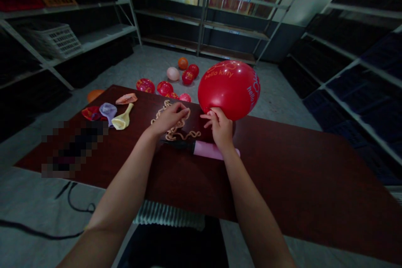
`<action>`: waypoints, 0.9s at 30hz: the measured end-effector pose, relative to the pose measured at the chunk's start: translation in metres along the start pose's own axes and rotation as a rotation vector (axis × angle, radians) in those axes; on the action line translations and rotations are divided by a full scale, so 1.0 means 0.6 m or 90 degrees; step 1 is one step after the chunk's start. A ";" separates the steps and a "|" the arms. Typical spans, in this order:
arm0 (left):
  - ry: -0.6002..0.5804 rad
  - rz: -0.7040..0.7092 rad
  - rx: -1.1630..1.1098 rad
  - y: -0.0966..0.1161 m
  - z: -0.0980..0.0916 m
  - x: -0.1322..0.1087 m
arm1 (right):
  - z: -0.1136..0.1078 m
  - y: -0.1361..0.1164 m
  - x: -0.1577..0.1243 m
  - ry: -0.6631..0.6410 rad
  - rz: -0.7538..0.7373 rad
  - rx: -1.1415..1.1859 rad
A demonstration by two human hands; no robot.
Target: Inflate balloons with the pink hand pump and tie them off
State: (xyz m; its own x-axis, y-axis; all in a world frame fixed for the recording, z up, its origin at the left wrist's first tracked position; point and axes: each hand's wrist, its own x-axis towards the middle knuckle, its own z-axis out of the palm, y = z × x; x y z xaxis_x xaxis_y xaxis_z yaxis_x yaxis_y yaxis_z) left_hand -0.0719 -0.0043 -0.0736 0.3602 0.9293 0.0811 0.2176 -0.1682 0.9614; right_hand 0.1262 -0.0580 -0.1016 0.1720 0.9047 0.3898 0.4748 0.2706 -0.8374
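My right hand (pixel 221 127) pinches the neck of a large inflated red balloon (pixel 229 86) printed with "hello kitty"; a couple of its fingers stick out to the left. The balloon stands up above the table's far edge. My left hand (pixel 172 118) is over a heap of curly tan cord (pixel 171 133), its fingers closed together on a bit of the cord near the fingertips. Under my right wrist a pink hand pump (pixel 207 150) with a black nozzle end lies on its side.
On the dark brown table (pixel 282 167) lie flat balloons: purple (pixel 108 110), pale yellow (pixel 123 119), red (pixel 91 113) and orange-pink (pixel 126 99). Several inflated balloons (pixel 165 88) rest on the floor beyond. Shelving (pixel 201 21) lines the walls. A black cable (pixel 37 230) runs across the floor at left.
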 end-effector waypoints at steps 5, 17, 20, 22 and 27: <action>0.096 -0.051 -0.152 0.017 -0.026 -0.004 | 0.000 0.001 0.000 0.003 -0.013 0.007; 0.179 0.020 -0.052 0.003 -0.053 -0.003 | -0.001 0.000 -0.004 -0.012 -0.040 -0.040; 0.050 -0.006 -0.197 0.012 -0.033 -0.008 | -0.002 -0.001 -0.004 -0.011 -0.049 -0.072; 0.031 -0.042 -0.287 0.019 -0.023 -0.009 | -0.003 -0.002 -0.005 -0.012 -0.056 -0.084; -0.002 -0.125 -0.365 0.024 -0.006 -0.008 | -0.003 -0.004 -0.005 -0.016 -0.064 -0.109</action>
State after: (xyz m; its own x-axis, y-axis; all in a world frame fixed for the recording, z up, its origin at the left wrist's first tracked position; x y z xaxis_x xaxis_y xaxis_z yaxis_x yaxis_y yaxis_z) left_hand -0.0740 -0.0100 -0.0594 0.3651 0.9242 -0.1122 -0.2435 0.2111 0.9466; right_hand 0.1263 -0.0620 -0.0999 0.0957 0.8846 0.4564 0.6293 0.3015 -0.7163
